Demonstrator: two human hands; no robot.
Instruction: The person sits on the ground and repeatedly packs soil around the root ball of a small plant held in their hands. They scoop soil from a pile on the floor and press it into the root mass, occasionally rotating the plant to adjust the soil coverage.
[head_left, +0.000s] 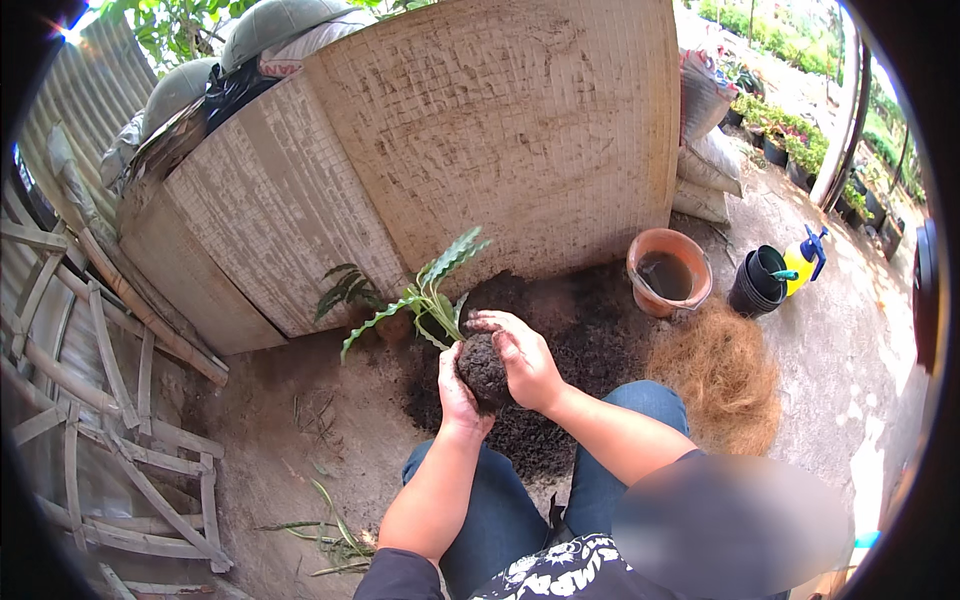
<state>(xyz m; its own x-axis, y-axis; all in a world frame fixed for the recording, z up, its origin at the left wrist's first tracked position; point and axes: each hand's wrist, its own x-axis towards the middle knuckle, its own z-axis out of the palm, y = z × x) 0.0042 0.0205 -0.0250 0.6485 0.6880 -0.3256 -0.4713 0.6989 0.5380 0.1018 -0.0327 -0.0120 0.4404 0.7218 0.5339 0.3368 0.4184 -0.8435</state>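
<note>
Both hands cup a round ball of dark soil (484, 369) at the base of a green plant with wavy-edged leaves (442, 296). My left hand (459, 394) supports the ball from the left and below. On its right side and top lies my right hand (523, 360), its fingers dirty with soil. The leaves lean up and to the left. Beneath the hands, loose dark soil (592, 337) is spread over the ground between my knees and the board wall. A second plant with darker leaves (349, 291) stands at the foot of the wall.
To the right are a terracotta-coloured bucket of murky liquid (667, 277), a heap of brown fibre (720, 375), stacked black plastic pots (756, 285) and a yellow spray bottle (801, 262). Cut leaves (337, 525) lie at lower left, near a wooden lattice (112, 450). Boards (510, 135) rise ahead.
</note>
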